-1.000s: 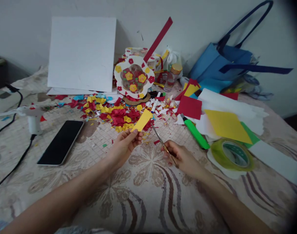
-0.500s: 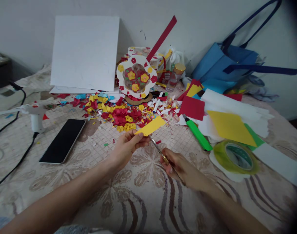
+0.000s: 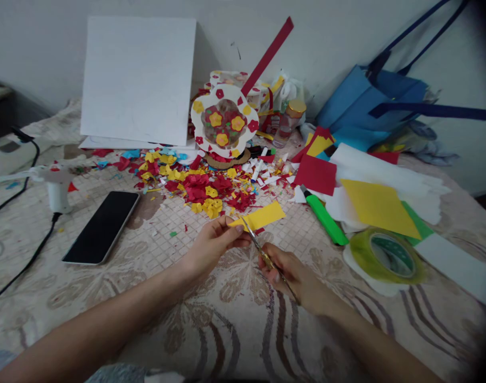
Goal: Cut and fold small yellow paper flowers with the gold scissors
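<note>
phone (image 3: 102,226) left of hands | tape roll (image 3: 387,255) right | scrap pile (image 3: 203,183) behind, perhaps touching board (image 3: 137,80)

Quick count of what's on the bed: two hands, left hand (image 3: 213,246) and right hand (image 3: 293,274), one yellow paper strip (image 3: 264,216), one pair of scissors (image 3: 262,254). One phone (image 3: 102,226), one glue gun (image 3: 57,187), one green marker (image 3: 323,215), one roll of tape (image 3: 388,255), one blue bag (image 3: 370,106), one white board (image 3: 139,80), one flower plate (image 3: 224,122), one jar (image 3: 288,123). The paper scraps (image 3: 203,183) are too many to count.
</note>
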The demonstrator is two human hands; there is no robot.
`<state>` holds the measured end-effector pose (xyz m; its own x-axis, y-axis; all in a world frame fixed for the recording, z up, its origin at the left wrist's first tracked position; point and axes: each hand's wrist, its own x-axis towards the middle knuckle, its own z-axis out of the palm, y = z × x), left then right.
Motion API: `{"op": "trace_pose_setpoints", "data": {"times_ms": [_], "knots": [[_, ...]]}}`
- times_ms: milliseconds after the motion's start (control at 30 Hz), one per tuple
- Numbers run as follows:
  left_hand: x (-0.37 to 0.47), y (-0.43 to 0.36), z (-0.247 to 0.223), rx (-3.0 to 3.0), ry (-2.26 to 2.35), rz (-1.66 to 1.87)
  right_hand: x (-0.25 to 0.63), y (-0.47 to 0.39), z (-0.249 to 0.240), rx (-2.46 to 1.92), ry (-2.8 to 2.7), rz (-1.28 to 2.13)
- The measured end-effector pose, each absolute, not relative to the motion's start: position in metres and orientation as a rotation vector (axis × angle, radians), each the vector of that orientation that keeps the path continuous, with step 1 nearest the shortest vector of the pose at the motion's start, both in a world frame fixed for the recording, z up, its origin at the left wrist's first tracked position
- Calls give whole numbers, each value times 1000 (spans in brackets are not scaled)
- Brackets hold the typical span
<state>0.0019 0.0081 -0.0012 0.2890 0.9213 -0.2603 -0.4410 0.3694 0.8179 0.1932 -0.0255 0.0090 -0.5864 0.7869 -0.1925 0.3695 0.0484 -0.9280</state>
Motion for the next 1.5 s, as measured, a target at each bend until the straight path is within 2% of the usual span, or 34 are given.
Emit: {"op": "trace_pose_setpoints", "data": {"times_ms": [600,1400,1500], "knots": [[3,7,0,682,829,1032,192,-27,6,-1192,-1964,1491],[0,10,2,697,813,1019,189,-32,-3,-1293,-1761,1626],[-1,10,1,710,832,996,189,-28,0,-1340,-1798,1532]]}}
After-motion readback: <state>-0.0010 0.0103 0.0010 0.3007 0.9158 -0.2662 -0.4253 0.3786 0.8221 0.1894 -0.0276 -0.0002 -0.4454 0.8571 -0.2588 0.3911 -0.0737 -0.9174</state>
